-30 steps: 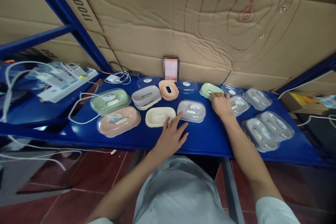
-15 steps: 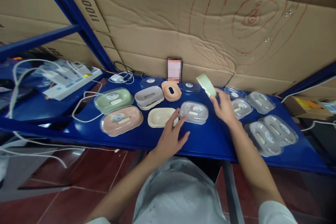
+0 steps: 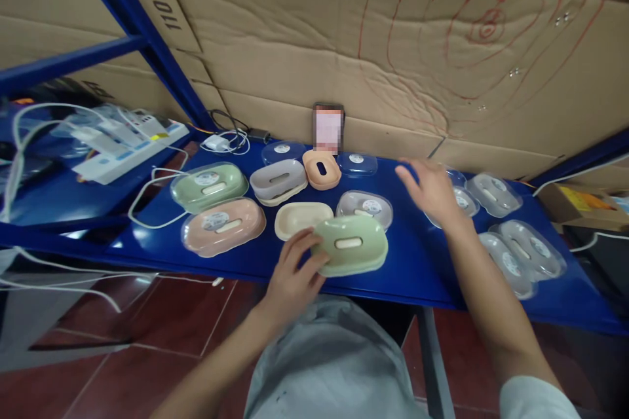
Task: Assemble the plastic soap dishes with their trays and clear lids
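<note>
My left hand (image 3: 289, 278) grips green soap dish (image 3: 350, 245) by its left end, near front edge of blue shelf (image 3: 407, 262); long axis runs left-right along edge, slotted face up. My right hand (image 3: 432, 193) open, empty, hovering near back-right clear lids (image 3: 494, 193).

A single head-worn camera looks forward and down from above the person's chest, facing the cardboard wall (image 3: 314, 33) behind the blue shelf (image 3: 413, 262). It sits close: the shelf's near edge crosses mid-frame, forearms entering from below.
</note>
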Available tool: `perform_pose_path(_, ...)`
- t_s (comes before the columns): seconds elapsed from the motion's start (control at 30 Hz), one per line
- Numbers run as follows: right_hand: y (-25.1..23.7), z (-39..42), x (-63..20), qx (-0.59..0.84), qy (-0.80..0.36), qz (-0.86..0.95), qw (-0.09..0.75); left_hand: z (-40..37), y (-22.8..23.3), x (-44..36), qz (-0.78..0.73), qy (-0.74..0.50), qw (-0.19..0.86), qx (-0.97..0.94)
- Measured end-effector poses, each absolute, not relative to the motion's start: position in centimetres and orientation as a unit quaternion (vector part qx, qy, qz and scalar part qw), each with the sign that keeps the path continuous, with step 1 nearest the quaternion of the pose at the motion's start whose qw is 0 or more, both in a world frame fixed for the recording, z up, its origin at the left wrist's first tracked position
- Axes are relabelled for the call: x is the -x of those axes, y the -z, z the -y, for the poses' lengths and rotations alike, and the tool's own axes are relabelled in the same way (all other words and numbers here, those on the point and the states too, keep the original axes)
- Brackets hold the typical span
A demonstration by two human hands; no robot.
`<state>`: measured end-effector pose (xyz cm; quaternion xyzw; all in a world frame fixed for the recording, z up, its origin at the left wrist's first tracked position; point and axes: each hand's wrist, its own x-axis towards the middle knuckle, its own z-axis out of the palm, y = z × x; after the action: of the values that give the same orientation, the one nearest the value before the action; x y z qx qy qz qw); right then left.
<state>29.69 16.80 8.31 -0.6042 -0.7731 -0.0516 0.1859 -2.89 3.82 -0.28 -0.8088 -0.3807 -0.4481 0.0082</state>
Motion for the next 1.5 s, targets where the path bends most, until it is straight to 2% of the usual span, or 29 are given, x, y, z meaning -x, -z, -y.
perform_pose_path(0.07,-7.5,-20.1,-31.9,0.743,0.092,0.657,0.089,-2.2,1.5,2.5,0.357,0.415,-0.022,0.837)
perform_pose_path(0.13,-6.6,-22.6,-33.4,0.809,0.075,0.582,0.026,-1.1,2.4,2.1,0.345,0.378,-0.043,0.858)
perform_pose_path(0.27,-5.8,-24.5,-34.0,0.821,0.029,0.568,0.047,-0.8,2.5,1.6,0.347,0.327,-0.077,0.876)
perform_pose_path(0.4,-7.2,-21.5,-33.1,0.798,0.018,0.588,0.132,-1.2,1.7,1.4,0.343,0.295,-0.110,0.885)
perform_pose_path(0.47,-7.8,-17.4,-32.6,0.760,-0.020,0.606,0.233,-1.2,1.8,1.4,0.341,0.293,-0.117,0.885)
perform_pose_path(0.53,-7.7,-11.9,-31.7,0.635,-0.166,0.575,0.488,-1.2,2.3,1.4,0.345,0.305,-0.129,0.878)
perform_pose_path(0.57,-7.3,-9.0,-31.1,0.573,-0.255,0.545,0.557,-1.2,2.5,1.3,0.348,0.315,-0.134,0.873)
perform_pose_path(0.6,-6.7,-6.1,-30.4,0.537,-0.325,0.504,0.593,-1.2,2.8,1.3,0.353,0.327,-0.136,0.866)
perform_pose_path(0.67,-5.0,-1.2,-28.8,0.524,-0.434,0.421,0.600,-1.2,3.4,1.0,0.369,0.353,-0.127,0.850)
perform_pose_path(0.77,-2.1,3.4,-26.2,0.544,-0.492,0.325,0.597,-1.0,4.0,0.7,0.394,0.387,-0.083,0.830)
perform_pose_path(0.93,0.7,5.3,-24.6,0.606,-0.412,0.340,0.590,-1.0,3.9,0.5,0.371,0.356,-0.030,0.857)
perform_pose_path(1.13,1.1,4.9,-26.4,0.680,-0.146,0.565,0.443,-1.0,3.6,0.6,0.368,0.359,-0.042,0.857)
perform_pose_path(1.27,1.6,4.8,-26.2,0.647,-0.083,0.655,0.382,-1.0,4.2,0.7,0.373,0.393,-0.067,0.838)
perform_pose_path(1.4,2.1,4.8,-25.4,0.542,-0.052,0.773,0.326,-1.1,4.6,0.8,0.362,0.404,-0.086,0.836)
perform_pose_path(1.5,2.6,4.5,-25.1,0.495,-0.010,0.806,0.323,-1.2,4.7,0.8,0.358,0.408,-0.093,0.835)
